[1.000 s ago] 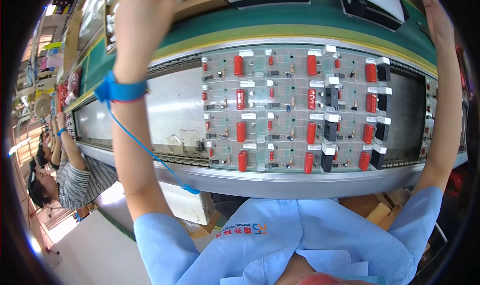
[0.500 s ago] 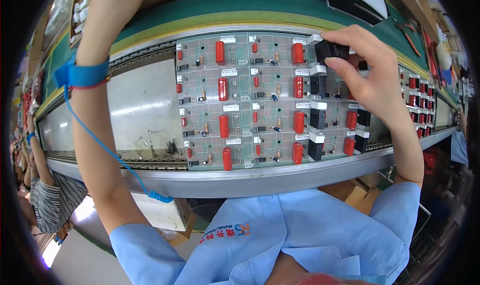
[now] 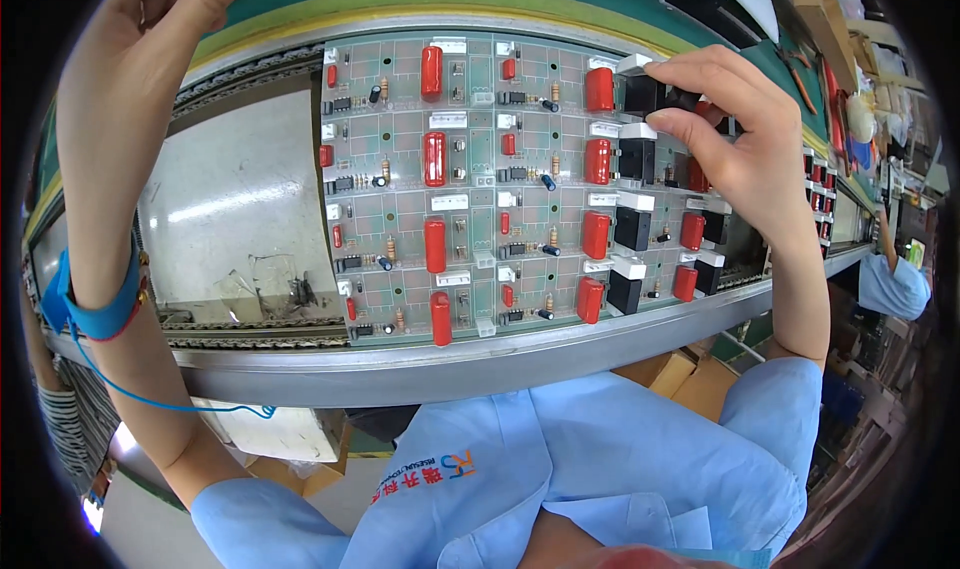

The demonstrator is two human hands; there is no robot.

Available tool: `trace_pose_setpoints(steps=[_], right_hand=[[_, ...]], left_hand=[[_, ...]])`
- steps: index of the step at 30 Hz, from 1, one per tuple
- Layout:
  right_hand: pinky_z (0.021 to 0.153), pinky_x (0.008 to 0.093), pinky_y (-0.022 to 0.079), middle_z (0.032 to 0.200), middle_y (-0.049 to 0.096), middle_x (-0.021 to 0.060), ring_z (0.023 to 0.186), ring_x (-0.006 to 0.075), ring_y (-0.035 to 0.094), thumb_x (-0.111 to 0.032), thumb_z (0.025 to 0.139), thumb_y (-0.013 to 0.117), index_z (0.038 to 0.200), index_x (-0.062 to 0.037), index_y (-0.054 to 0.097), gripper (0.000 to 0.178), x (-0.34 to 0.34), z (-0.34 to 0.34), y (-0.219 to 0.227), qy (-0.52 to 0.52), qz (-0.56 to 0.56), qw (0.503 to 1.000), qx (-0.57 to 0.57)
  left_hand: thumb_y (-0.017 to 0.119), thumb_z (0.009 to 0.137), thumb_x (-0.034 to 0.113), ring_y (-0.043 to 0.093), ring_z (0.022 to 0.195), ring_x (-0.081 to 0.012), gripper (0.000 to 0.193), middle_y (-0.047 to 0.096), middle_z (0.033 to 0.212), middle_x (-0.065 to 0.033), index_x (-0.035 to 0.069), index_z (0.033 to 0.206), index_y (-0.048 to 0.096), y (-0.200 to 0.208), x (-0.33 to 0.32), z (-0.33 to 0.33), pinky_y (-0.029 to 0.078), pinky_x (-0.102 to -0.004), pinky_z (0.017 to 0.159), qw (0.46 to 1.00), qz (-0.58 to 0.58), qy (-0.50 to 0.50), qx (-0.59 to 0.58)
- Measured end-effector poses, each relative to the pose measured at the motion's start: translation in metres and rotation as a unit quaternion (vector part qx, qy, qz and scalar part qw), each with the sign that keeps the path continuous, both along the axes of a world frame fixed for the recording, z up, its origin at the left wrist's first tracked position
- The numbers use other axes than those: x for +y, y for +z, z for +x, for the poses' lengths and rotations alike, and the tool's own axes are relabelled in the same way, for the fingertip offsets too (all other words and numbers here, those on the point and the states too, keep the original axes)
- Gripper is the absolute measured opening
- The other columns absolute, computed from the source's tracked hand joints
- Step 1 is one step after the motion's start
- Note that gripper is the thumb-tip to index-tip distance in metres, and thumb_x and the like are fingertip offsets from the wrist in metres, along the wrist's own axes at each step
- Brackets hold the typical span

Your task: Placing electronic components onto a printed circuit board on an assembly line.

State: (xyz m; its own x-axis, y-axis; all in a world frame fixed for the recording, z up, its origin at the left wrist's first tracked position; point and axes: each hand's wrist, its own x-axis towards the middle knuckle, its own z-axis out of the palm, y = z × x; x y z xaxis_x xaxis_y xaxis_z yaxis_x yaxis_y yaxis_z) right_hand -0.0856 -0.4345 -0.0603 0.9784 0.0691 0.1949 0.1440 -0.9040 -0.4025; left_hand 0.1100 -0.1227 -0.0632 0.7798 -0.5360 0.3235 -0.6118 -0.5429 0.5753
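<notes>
My right hand (image 3: 735, 134) is closed on a black block-shaped component (image 3: 643, 94), thumb and forefinger at either side of it, at the far right end of a clear circuit board panel (image 3: 470, 177). A white connector (image 3: 634, 64) stands by the forefinger's tip. Similar black blocks (image 3: 636, 159) with white connectors line the rows nearer me. Red capacitors (image 3: 433, 159), small chips and resistors fill the panel. My left hand (image 3: 165, 9) reaches up past the panel's far left, its fingers partly cut off by the picture's upper edge. A blue wrist strap (image 3: 105, 314) circles that wrist.
The panel lies on a conveyor with a metal front rail (image 3: 480, 364) and chain tracks. Left of it shows a pale plate (image 3: 235, 199). Pliers (image 3: 797, 79) lie on the green bench behind. Further boards (image 3: 820, 194) stand down the line, where another person (image 3: 893, 284) works.
My left hand and forearm have swung left, bringing part of the hand into view. The right hand stays on the black component. The view has shifted slightly.
</notes>
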Motion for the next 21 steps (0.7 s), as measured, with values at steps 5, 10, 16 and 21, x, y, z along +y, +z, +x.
trace_pose_setpoints(steps=[5,10,16,21], right_hand=[[0.059,0.0266,0.052,0.096,0.069,0.0072,0.079,0.0178,0.066,-0.001,0.076,0.075,0.103,-0.0025,0.07,0.027,-0.006,0.0,0.001,-0.001,0.04,0.999,0.036],[0.06,0.0262,0.052,0.096,0.07,0.0075,0.078,0.0186,0.066,-0.001,0.076,0.076,0.104,-0.0028,0.07,0.029,-0.004,0.002,0.002,0.001,0.008,0.999,0.041],[0.059,0.0265,0.052,0.095,0.07,0.0076,0.077,0.0202,0.066,-0.002,0.075,0.076,0.102,-0.0035,0.07,0.028,-0.01,0.006,0.005,0.025,-0.028,0.998,0.046],[0.061,0.0277,0.053,0.094,0.07,0.0072,0.078,0.0222,0.066,-0.003,0.074,0.077,0.1,-0.0045,0.071,0.027,-0.007,0.009,0.007,0.049,-0.037,0.997,0.037]], left_hand=[[0.07,0.088,0.038,0.063,0.087,-0.0142,0.035,0.068,0.095,-0.0043,0.008,0.106,0.07,-0.022,0.025,0.017,0.05,-0.0257,0.078,0.999,0.028,-0.01,-0.018],[0.071,0.088,0.053,0.065,0.096,-0.0163,0.046,0.071,0.103,-0.0052,0.012,0.111,0.072,-0.051,0.058,0.042,0.052,-0.0274,0.087,0.998,0.053,-0.022,-0.034],[0.07,0.089,0.049,0.063,0.09,-0.014,0.043,0.071,0.105,-0.0045,0.013,0.112,0.073,-0.044,0.047,0.033,0.051,-0.0255,0.081,0.997,0.033,-0.062,-0.044],[0.07,0.091,0.046,0.062,0.085,-0.0116,0.039,0.071,0.106,-0.0038,0.014,0.114,0.073,-0.025,0.043,0.017,0.051,-0.0237,0.074,0.993,0.03,-0.095,-0.064]])
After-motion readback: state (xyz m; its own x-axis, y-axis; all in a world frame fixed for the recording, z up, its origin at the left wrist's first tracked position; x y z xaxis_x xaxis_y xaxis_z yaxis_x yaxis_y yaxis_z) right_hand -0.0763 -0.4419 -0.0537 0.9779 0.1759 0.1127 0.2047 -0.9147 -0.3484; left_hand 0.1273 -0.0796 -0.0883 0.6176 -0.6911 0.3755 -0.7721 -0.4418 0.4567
